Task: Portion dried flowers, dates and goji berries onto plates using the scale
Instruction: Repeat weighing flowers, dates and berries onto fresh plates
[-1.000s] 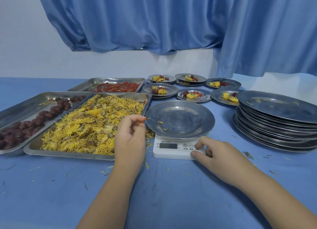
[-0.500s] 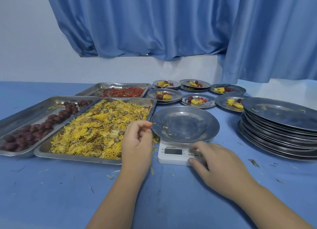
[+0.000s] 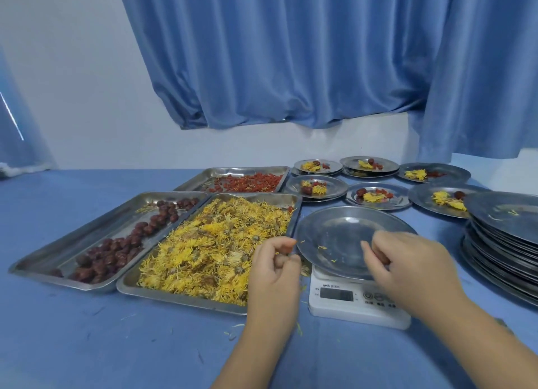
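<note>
Six filled plates (image 3: 398, 202) sit at one o'clock, yet the plate (image 3: 343, 234) on the scale (image 3: 343, 299) holds only stray petals (image 3: 321, 247) and a stack (image 3: 500, 243) waits at three; the left hand (image 3: 273, 269) and right hand (image 3: 407, 272) curl, their grip impossible to tell.

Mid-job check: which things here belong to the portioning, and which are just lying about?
In the job: scale, plate on it, flowers, dates, goji berries, filled plates, stack of empty plates.
Lying about: curtain, loose petals on the table.
</note>
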`<state>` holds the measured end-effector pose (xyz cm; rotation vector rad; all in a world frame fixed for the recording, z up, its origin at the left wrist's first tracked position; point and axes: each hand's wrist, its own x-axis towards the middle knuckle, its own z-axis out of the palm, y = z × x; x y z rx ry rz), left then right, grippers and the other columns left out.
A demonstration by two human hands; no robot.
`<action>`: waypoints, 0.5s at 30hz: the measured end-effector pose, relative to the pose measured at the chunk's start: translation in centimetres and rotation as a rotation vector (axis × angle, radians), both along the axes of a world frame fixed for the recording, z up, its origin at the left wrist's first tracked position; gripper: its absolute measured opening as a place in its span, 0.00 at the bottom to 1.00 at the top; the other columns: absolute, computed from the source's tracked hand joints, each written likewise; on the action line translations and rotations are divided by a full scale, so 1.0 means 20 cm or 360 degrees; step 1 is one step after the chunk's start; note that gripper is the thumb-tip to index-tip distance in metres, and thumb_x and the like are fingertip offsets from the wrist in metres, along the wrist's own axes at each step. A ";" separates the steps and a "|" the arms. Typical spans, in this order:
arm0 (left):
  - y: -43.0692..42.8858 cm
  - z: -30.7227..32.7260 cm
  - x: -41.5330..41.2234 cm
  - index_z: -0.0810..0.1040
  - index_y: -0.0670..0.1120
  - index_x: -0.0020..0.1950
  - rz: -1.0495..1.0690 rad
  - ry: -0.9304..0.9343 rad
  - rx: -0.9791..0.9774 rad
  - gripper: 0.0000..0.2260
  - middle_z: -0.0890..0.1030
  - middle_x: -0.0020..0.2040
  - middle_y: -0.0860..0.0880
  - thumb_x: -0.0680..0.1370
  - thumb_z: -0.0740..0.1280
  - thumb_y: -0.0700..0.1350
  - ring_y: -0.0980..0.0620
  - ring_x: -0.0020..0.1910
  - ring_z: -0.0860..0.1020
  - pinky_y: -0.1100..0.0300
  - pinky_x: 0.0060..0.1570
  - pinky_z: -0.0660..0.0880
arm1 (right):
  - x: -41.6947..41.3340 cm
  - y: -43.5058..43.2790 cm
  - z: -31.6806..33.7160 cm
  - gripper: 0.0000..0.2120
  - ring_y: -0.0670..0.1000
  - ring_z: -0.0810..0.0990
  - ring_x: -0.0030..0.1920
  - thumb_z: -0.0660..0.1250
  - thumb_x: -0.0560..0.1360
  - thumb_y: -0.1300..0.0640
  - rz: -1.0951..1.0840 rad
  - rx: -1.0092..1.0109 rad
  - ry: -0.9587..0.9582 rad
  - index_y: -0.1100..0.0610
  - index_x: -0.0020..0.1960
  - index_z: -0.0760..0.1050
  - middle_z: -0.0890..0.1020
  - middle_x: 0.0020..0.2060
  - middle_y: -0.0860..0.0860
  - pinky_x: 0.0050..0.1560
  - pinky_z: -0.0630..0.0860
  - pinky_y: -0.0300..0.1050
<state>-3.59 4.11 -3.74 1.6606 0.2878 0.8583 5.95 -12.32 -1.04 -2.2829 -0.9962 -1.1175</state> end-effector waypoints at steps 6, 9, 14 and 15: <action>0.36 0.21 -0.08 0.76 0.60 0.49 0.0025 0.0256 0.0856 0.10 0.77 0.43 0.58 0.79 0.65 0.43 0.62 0.37 0.75 0.70 0.34 0.71 | 0.03 -0.03 -0.04 0.17 0.50 0.61 0.22 0.59 0.73 0.50 0.0071 0.0031 0.0024 0.52 0.30 0.55 0.58 0.22 0.46 0.23 0.55 0.39; 0.57 0.31 -0.05 0.77 0.60 0.51 -0.0152 0.0917 0.1450 0.10 0.78 0.51 0.60 0.79 0.66 0.43 0.62 0.48 0.76 0.60 0.49 0.76 | 0.02 0.00 -0.05 0.18 0.49 0.62 0.23 0.62 0.72 0.52 0.0123 0.0017 0.0071 0.52 0.30 0.56 0.57 0.22 0.45 0.22 0.59 0.41; 0.69 0.30 0.02 0.76 0.59 0.65 -0.0430 0.1495 0.1914 0.17 0.76 0.61 0.60 0.79 0.67 0.44 0.58 0.60 0.74 0.55 0.63 0.71 | 0.00 0.01 -0.07 0.24 0.48 0.58 0.23 0.73 0.69 0.59 0.0187 -0.0054 0.0148 0.52 0.30 0.56 0.57 0.22 0.44 0.22 0.58 0.41; 0.69 0.30 0.03 0.75 0.60 0.66 -0.0446 0.1533 0.1950 0.18 0.76 0.60 0.60 0.78 0.67 0.44 0.58 0.58 0.74 0.57 0.61 0.72 | 0.00 0.01 -0.07 0.25 0.48 0.59 0.23 0.73 0.68 0.59 0.0193 -0.0064 0.0160 0.52 0.30 0.56 0.57 0.21 0.44 0.22 0.58 0.41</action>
